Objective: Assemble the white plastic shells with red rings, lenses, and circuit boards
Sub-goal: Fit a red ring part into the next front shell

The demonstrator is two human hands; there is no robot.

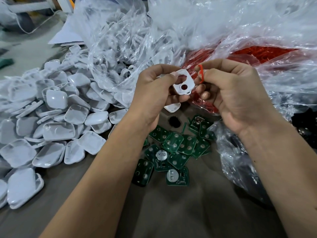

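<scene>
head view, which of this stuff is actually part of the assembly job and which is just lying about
Part of the job:
- white shell, held in the left hand
- red ring, pinched by the right hand
- green circuit boards on the table
- bag of red rings
- bag of white shells
- pile of white pieces at left

Lying about:
- dark bag at right
- white sheet, far left

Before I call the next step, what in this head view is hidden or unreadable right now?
- Red ring: the right hand pinches it, its fingers covering part, so its full shape is unclear.
- White shell: its left end sits under the left hand; its inside faces away.
- Circuit boards: some lie under the forearms, and their markings are too small to read.
- Red parts bag: glare blurs the contents.
</scene>
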